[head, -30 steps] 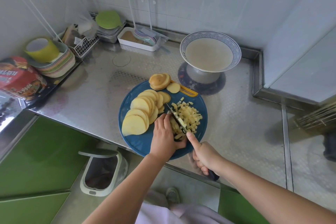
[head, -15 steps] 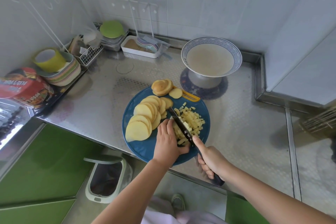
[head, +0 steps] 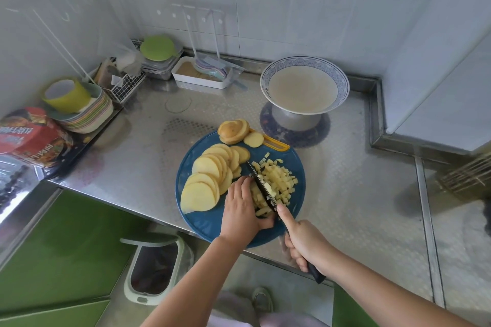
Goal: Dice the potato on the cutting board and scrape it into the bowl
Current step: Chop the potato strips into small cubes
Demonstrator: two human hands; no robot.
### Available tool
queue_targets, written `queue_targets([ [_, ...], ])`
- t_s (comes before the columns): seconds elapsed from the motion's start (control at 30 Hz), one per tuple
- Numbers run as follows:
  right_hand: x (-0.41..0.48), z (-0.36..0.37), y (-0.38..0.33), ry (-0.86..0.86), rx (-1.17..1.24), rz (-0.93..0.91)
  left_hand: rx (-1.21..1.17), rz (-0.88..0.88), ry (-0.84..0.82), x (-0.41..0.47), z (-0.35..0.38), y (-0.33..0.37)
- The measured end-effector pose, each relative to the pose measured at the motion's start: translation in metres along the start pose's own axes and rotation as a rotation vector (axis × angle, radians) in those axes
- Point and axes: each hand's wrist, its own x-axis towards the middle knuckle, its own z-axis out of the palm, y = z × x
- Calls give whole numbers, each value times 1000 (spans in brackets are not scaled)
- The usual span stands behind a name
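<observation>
the blue cutting board [head: 207, 220] lies at the counter's [head: 132, 162] front edge. potato slices [head: 202, 191] fan over the board's left half, and diced potato [head: 281, 180] is heaped on its right half. at the board's middle the left hand [head: 240, 210], fingers together and curled, holds down potato strips [head: 259, 200]. the knife [head: 261, 186] blade stands against those fingers. the right hand [head: 305, 244] is wrapped round the knife's handle, forefinger along the spine. the bowl [head: 265, 75] stands beyond the board's far right edge, apart from it.

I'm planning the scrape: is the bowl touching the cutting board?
Apart. The head view shows the bowl raised on a steel base, with dark mat visible between that base and the cutting board.
</observation>
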Motion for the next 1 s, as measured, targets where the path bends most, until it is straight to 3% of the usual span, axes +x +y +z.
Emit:
queue_targets([
  [0.4,8,7,-1,25,-80,26,-11,23,22,1,4,-3],
  [0.77,10,10,-8,3,56,-27,32,10,10,3,-1,2],
  [1.0,4,-4,-18,4,-49,6,58,-6,11,5,-4,6],
])
